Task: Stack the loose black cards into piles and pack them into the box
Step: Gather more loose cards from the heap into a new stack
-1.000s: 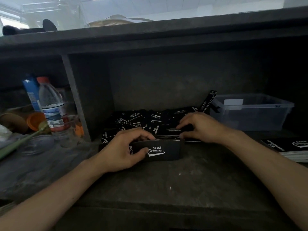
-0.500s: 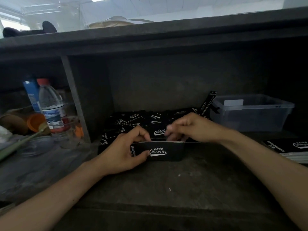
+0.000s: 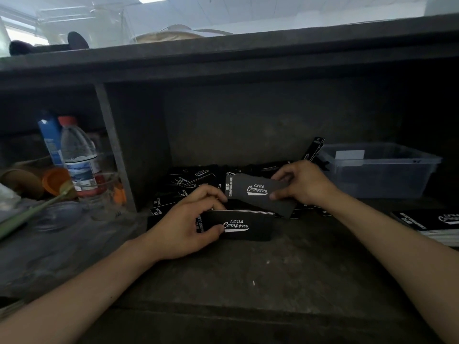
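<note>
My left hand [image 3: 188, 222] grips a pile of black cards [image 3: 250, 225] printed "Club Camping", standing it on edge on the dark shelf. My right hand [image 3: 301, 183] pinches a single black card [image 3: 255, 194] by its right end, holding it tilted just above and behind the pile. Several loose black cards [image 3: 188, 180] lie scattered against the back of the shelf behind both hands. A clear plastic box [image 3: 380, 170] stands at the right, with a few cards leaning against its left wall.
A finished stack of cards [image 3: 432, 223] lies at the right edge. A shelf divider [image 3: 114, 150] separates a left bay holding a water bottle [image 3: 79, 157], a blue carton and orange lids. The upper shelf board [image 3: 228, 58] overhangs the space.
My right hand has lifted one card out of the loose heap and brought it forward over the pile. My left hand keeps its hold on the pile in the same spot.
</note>
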Demonstrator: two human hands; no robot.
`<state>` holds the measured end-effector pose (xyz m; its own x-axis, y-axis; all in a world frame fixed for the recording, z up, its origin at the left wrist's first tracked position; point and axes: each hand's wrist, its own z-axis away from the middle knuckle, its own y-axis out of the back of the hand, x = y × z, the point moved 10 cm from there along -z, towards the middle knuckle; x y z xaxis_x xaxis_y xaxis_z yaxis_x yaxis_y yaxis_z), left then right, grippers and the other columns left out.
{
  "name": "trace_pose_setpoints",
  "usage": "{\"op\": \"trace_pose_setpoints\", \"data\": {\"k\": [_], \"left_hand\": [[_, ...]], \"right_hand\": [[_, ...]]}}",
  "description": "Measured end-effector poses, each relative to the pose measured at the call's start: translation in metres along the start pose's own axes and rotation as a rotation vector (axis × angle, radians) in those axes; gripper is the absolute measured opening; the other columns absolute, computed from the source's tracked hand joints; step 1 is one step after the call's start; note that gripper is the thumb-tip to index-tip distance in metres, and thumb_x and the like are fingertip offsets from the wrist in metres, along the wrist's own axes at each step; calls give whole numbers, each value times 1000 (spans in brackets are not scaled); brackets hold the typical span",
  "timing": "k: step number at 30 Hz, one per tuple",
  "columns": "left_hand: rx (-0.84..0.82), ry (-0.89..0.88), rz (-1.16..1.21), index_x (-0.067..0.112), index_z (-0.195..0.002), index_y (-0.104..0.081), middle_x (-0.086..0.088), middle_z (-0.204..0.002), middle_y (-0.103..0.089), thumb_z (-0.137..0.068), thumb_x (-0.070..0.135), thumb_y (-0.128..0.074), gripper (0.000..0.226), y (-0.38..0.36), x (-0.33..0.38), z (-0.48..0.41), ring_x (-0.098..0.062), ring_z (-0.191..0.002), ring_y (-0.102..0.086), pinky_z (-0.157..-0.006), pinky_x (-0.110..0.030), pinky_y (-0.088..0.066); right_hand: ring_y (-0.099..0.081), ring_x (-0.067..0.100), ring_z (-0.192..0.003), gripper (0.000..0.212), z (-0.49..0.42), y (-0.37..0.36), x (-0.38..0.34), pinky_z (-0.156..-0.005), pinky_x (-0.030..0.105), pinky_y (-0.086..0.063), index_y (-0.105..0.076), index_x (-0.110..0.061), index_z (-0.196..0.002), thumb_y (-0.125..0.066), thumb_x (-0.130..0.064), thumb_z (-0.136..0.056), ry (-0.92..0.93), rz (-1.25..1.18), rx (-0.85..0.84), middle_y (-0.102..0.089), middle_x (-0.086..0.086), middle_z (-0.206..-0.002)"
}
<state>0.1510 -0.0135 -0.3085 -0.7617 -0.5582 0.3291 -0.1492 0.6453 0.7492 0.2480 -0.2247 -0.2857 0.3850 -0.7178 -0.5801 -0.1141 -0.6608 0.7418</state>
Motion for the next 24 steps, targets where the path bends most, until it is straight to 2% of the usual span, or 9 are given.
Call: {"op": "trace_pose_setpoints", "data": {"k": [4, 7, 10, 12, 13, 15, 18, 21, 24], "left_hand": [[-24, 0, 22, 22, -103, -66, 9, -143, -45, -94, 31, -66, 12, -4, -2, 1, -12, -131, -53, -108, -37, -47], [-17, 6, -21, 22, -103, -66, 9, -159, -31, -94, 34, -66, 15, -2, -3, 1, -7, -147, -35, -116, -29, -38], [7, 5, -40, 23, -110, -66, 10, -165, -22, -92, 33, -69, 20, 0, -2, 1, -6, -153, -24, -120, -20, -28], [7, 23, 7, 24, -118, -62, 11, -161, -32, -92, 24, -74, 28, -1, -2, 1, -4, -149, -32, -117, -22, -35], [7, 36, 42, 25, -121, -59, 13, -152, -44, -91, 19, -75, 35, -2, -3, 0, -5, -142, -44, -113, -25, -41], [0, 78, 97, 26, -127, -53, 14, -125, -67, -90, 13, -77, 46, -3, -5, 0, -8, -118, -65, -100, -31, -52], [-8, 64, 72, 23, -127, -60, 13, -112, -73, -91, 14, -76, 41, -4, -2, 1, -8, -105, -70, -92, -32, -56], [-14, 30, 55, 19, -120, -66, 13, -113, -72, -92, 16, -74, 29, -3, 2, 0, -9, -104, -70, -88, -34, -58], [-10, 16, 41, 18, -117, -67, 12, -112, -70, -92, 17, -74, 26, -3, 2, 0, -10, -103, -69, -86, -35, -57]], "right_hand": [[-70, 13, -87, 12, -6, 13, 13, -88, 30, -53, -78, -20, -89, -81, -20, -77, -4, -126, 112, -76, -1, -87], [-68, 9, -86, 8, -1, 27, 1, -77, 19, -51, -79, -22, -86, -80, -22, -78, 19, -260, 155, -76, -5, -85], [-69, 9, -85, 12, 12, 6, -18, -67, 19, -52, -78, -22, -90, -78, -24, -79, 19, -281, -196, -76, -3, -91], [-70, 13, -93, 20, 37, -28, -25, -75, 23, -54, -76, -14, -102, -72, -23, -85, -19, -239, -583, -75, 4, -103], [-70, 15, -93, 23, 45, -38, -27, -77, 25, -54, -73, -10, -107, -67, -22, -89, -31, -260, -686, -74, 7, -106], [-68, 12, -86, 22, 35, -34, -28, -72, 23, -52, -72, -11, -109, -60, -23, -94, -16, -314, -570, -74, 6, -105], [-66, 10, -80, 25, 8, 0, -16, -67, 21, -46, -72, -17, -104, -67, -37, -89, 16, -204, -117, -74, 3, -97], [-64, 6, -83, 47, 6, -11, 1, -73, 22, -48, -69, -29, -101, -83, -55, -64, -9, 293, -142, -68, -10, -91], [-64, 5, -78, 40, 5, -8, 7, -69, 20, -48, -71, -27, -91, -90, -43, -59, -63, 243, -105, -68, -10, -83]]}}
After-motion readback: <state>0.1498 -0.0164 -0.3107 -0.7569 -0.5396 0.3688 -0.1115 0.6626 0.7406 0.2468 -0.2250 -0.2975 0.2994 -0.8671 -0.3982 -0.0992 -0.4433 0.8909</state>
